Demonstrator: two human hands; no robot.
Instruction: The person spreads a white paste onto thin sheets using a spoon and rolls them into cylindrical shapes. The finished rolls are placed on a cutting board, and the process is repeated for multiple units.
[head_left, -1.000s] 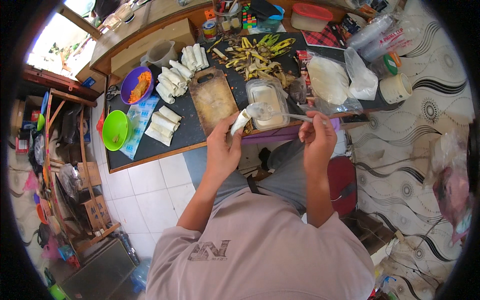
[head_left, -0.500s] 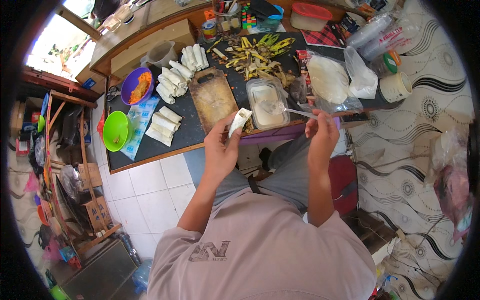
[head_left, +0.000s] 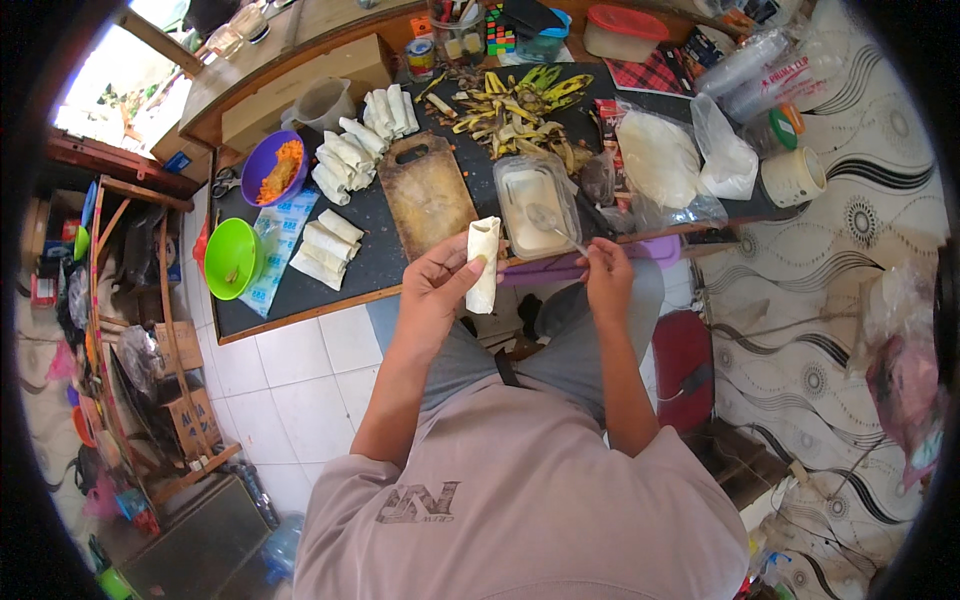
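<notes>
My left hand (head_left: 436, 292) grips an uncooked spring roll (head_left: 483, 268), held upright between thumb and fingers at the table's front edge. My right hand (head_left: 609, 278) pinches the handle of a spoon (head_left: 543, 220), whose bowl rests in the white paste inside a clear plastic container (head_left: 572, 222). Left of that container lies a worn wooden cutting board (head_left: 428, 195). Finished rolls (head_left: 345, 160) are piled beyond the board's left side, and a smaller group of rolls (head_left: 326, 250) sits nearer the front. A stack of round pale wrappers (head_left: 655, 150) lies on plastic at the right.
A purple bowl (head_left: 262, 150) with orange shreds and a green bowl (head_left: 232, 260) stand at the left, beside a blue-white packet (head_left: 283, 240). Banana peels (head_left: 525, 110) heap up behind the container. A clear jug (head_left: 322, 104) and a red-lidded box (head_left: 622, 32) stand farther back.
The spoon has come down into the paste, and my right hand has moved left and lower. My left hand has turned the spring roll more upright, showing its length.
</notes>
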